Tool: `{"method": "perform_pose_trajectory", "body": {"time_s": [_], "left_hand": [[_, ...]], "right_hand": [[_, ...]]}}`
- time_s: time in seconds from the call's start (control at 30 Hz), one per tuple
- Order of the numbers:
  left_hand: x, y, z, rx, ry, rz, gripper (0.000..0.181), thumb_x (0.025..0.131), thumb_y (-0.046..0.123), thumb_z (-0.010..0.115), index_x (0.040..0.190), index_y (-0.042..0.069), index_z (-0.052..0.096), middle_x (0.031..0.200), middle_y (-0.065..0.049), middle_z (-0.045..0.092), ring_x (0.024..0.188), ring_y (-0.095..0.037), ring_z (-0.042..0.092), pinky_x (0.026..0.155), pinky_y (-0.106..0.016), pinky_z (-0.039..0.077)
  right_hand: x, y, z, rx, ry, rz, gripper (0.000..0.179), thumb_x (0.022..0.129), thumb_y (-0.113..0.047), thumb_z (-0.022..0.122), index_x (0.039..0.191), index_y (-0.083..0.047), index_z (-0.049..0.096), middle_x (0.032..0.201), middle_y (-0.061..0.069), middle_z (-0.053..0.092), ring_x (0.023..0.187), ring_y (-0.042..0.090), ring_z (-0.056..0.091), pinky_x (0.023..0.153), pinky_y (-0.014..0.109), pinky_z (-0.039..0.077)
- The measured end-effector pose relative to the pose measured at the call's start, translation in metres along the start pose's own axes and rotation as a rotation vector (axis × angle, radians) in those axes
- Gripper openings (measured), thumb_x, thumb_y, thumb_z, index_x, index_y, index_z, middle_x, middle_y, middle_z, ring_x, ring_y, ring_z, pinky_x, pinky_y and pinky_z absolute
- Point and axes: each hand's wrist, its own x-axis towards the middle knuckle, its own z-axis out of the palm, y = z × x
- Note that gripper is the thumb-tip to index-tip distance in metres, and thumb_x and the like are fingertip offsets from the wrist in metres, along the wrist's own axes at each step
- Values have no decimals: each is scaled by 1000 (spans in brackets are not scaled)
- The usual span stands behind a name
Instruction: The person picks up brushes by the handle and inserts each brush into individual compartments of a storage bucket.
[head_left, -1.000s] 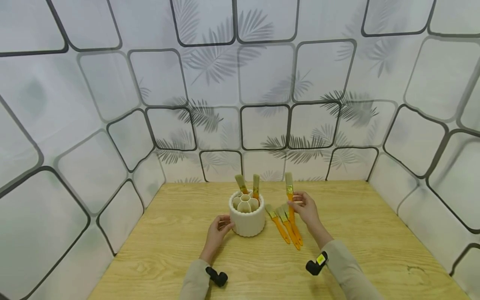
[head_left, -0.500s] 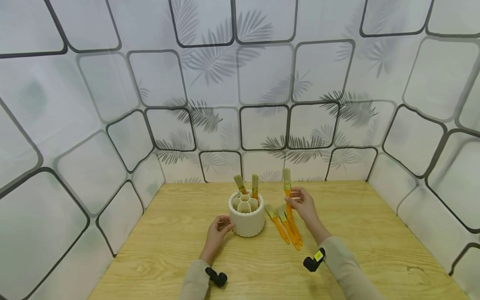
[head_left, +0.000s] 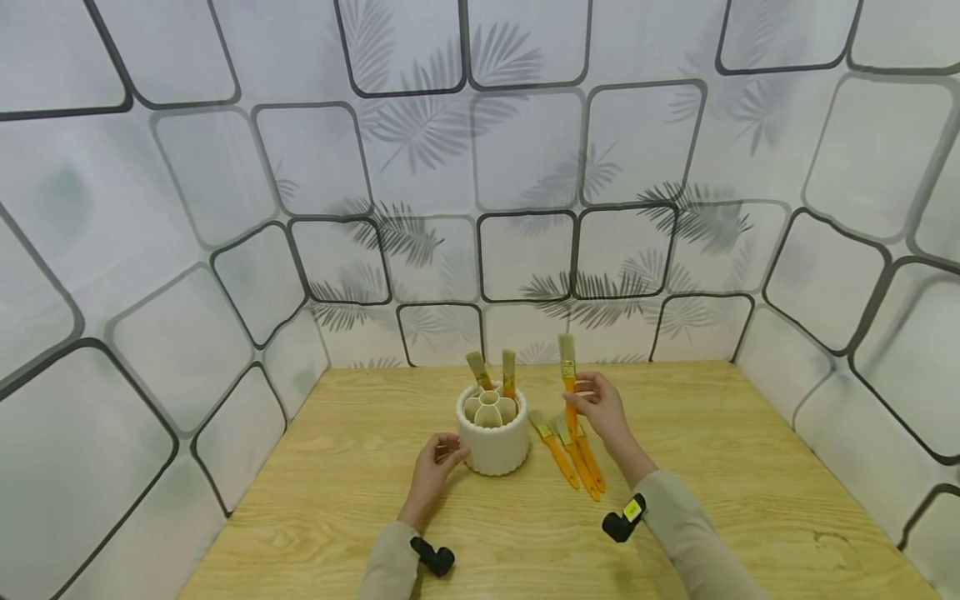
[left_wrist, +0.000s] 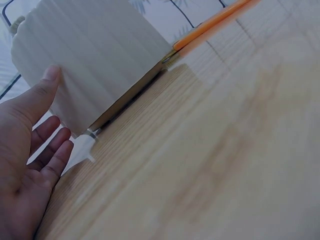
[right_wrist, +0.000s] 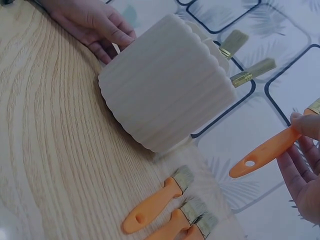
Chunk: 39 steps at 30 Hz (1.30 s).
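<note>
My right hand (head_left: 606, 410) pinches a paintbrush (head_left: 570, 392) by its orange handle, bristles up, to the right of a white fluted brush holder (head_left: 493, 451). In the right wrist view the handle's lower end (right_wrist: 265, 152) hangs free, with thumb and fingers around its upper part. My left hand (head_left: 433, 471) is at the holder's left side. Its thumb (left_wrist: 50, 80) rests straight against the wall, while the other fingers are loosely bent beside the base. Two brushes (head_left: 509, 371) stand bristles up in the rear compartments of the holder.
Three more orange-handled paintbrushes (head_left: 558, 454) lie fanned out on the wooden table (head_left: 525, 542), just right of the holder and under the raised brush. Patterned wall covering (head_left: 525, 250) rises behind the table and on both sides.
My right hand has moved left and slightly up, carrying the paintbrush nearer to the holder. The left hand and the holder keep their places.
</note>
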Motion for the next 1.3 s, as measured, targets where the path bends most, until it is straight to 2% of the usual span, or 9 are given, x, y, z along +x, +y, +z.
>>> {"method": "perform_pose_trajectory", "body": {"time_s": [0.2, 0.43, 0.73, 0.83, 1.07, 1.2, 1.3], "left_hand": [[0, 1, 0, 24, 7, 17, 28, 86, 12, 66, 108, -3, 57, 106, -20, 59, 102, -32, 56, 82, -22, 48], [-1, 2, 0, 37, 14, 21, 26, 87, 10, 65, 108, -3, 57, 105, -20, 59, 101, -30, 56, 82, -23, 47], [0, 2, 0, 30, 5, 24, 27, 87, 10, 64, 109, -3, 57, 106, -20, 59, 101, -30, 56, 82, -21, 47], [2, -2, 0, 20, 4, 31, 28, 87, 11, 65, 108, -4, 56, 105, -20, 59, 100, -30, 56, 80, -21, 48], [11, -29, 1, 16, 28, 8, 31, 84, 21, 69, 106, 2, 58, 103, -15, 60, 95, -18, 57, 80, -20, 48], [12, -32, 2, 29, 32, 27, 34, 84, 23, 69, 107, 1, 57, 102, -15, 60, 93, -16, 58, 80, -22, 49], [13, -31, 2, 19, 31, 5, 34, 84, 23, 69, 108, 2, 57, 104, -13, 60, 97, -18, 57, 82, -23, 48]], "right_hand": [[5, 9, 3, -35, 17, -25, 42, 87, -17, 66, 123, -3, 48, 109, 17, 54, 82, 17, 57, 76, 34, 55], [8, 10, 9, -69, 28, -48, 41, 87, -17, 66, 121, -3, 49, 109, 18, 55, 81, 15, 58, 76, 36, 55], [10, 4, 13, -80, 28, -84, 41, 85, -17, 68, 119, -3, 50, 106, 18, 56, 80, 13, 58, 70, 28, 55], [10, 3, 15, -82, 28, -91, 41, 85, -16, 68, 119, -2, 50, 106, 18, 57, 79, 12, 58, 70, 28, 55], [11, 0, 19, -98, 31, -80, 39, 85, -15, 68, 118, -4, 50, 106, 17, 57, 81, 15, 58, 71, 29, 54], [11, 1, 21, -101, 33, -82, 39, 85, -15, 68, 117, -4, 50, 106, 17, 57, 82, 15, 58, 71, 29, 55], [11, 1, 22, -93, 32, -90, 39, 85, -15, 69, 117, -4, 50, 106, 18, 57, 82, 15, 59, 74, 35, 55]]}}
